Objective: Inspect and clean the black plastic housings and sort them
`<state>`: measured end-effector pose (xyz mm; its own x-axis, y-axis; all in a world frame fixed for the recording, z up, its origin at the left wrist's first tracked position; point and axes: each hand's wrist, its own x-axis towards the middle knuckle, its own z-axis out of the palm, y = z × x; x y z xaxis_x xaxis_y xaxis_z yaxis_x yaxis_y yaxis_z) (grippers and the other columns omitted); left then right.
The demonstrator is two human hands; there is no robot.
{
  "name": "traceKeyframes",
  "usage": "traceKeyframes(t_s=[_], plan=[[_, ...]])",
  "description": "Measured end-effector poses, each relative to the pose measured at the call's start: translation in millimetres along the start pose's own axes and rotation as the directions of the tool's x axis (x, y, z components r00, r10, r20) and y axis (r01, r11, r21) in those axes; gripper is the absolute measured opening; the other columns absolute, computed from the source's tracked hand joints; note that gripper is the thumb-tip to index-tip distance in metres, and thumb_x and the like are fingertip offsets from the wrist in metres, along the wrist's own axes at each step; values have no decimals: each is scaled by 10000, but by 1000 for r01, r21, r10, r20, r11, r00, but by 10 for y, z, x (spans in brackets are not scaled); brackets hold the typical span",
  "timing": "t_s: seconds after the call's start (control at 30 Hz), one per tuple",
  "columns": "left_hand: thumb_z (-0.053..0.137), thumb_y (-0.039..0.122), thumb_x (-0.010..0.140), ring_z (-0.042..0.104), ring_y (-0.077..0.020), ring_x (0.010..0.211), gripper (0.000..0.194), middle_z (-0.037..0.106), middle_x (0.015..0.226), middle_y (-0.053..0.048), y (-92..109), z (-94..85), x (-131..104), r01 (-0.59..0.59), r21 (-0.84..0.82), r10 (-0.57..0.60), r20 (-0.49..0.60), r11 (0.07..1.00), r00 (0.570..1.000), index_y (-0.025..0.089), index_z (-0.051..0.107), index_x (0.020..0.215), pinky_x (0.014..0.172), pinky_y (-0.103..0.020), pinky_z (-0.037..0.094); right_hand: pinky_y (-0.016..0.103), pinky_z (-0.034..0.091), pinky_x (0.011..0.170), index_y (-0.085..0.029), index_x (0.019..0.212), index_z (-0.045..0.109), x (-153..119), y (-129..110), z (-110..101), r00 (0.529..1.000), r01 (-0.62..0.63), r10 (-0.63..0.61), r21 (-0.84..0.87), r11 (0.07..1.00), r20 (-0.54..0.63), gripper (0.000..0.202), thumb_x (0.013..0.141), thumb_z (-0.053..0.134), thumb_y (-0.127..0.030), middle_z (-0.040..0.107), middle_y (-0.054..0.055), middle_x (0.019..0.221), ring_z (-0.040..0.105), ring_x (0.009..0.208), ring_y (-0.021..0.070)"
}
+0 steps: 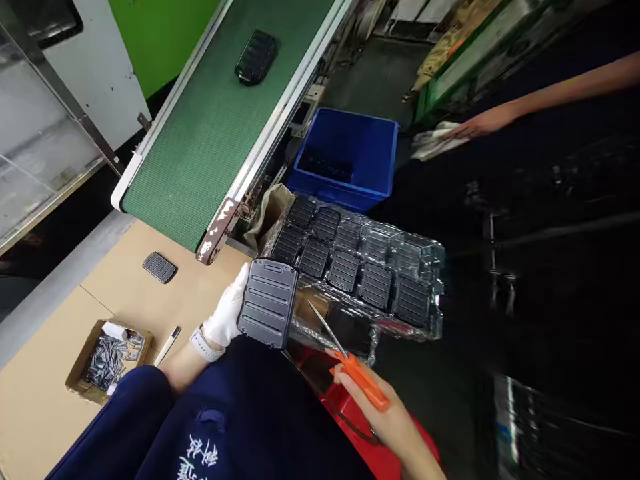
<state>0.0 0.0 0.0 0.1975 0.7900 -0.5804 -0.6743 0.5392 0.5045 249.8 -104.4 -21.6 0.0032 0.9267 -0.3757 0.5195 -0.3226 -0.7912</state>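
My left hand (pixel 227 313), in a white glove with a pale watch strap at the wrist, grips a black ribbed plastic cover (pixel 269 303) by its left edge. The cover's ribbed face is turned towards me. In my bare right hand (pixel 367 400) is an orange-handled tool (pixel 360 379) with a slim, pointed metal end, directed up and left, apart from the cover. Exactly what kind of tool it is, I cannot tell. Beyond both hands, a clear plastic tray (pixel 433 267) holds several similar black covers (pixel 343 271) in its pockets.
One black part (pixel 256 57) rides on the green conveyor belt (pixel 200 133). On the cardboard-covered table (pixel 200 267) lie a smaller ribbed part (pixel 160 267), a white-handled cutter (pixel 167 345) and a box of small metal pieces (pixel 83 383). Behind stands a blue bin (pixel 370 153); a co-worker's hand (pixel 483 123) holds a cloth.
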Motion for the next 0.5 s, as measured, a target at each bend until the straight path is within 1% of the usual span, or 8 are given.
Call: traceKeyframes(t_s=[0.13,0.23,0.33,0.4,0.5], plan=[[543,508,861,674,-186,771,378,740,887,-37,14,47,-14,68,-27,-68,-15,997,998,190,716,972,824,-328,524,386,557,874,-242,934,736,-2,-40,-15,999,31,-31,-4,1000,-9,461,751,568,-630,753,83,907,712,822,272],[495,486,892,666,-179,704,369,739,818,-37,34,94,-27,127,-85,-129,-18,988,991,197,719,943,802,-326,527,394,562,861,-245,839,735,6,-51,-32,999,33,-33,-31,999,3,435,756,555,-632,749,89,932,711,822,279],[476,473,904,647,-170,635,361,732,751,-22,41,117,-19,168,-121,-170,-9,978,985,204,718,914,747,-318,529,407,562,856,-237,826,729,16,-37,-40,1000,25,-24,-41,999,14,436,762,545,-627,744,99,952,709,821,285],[496,472,894,647,-168,634,346,734,756,-18,29,106,7,181,-133,-183,1,974,983,203,714,917,740,-311,526,399,564,849,-238,843,729,23,-18,-38,1000,23,-22,-42,999,12,425,765,548,-614,746,96,926,707,825,285],[527,468,878,662,-177,686,333,745,816,-24,-8,57,66,195,-146,-191,36,970,981,198,708,953,774,-308,516,384,566,835,-243,864,728,28,9,-31,1000,24,-24,-28,999,6,404,762,559,-596,746,86,886,705,822,282]])
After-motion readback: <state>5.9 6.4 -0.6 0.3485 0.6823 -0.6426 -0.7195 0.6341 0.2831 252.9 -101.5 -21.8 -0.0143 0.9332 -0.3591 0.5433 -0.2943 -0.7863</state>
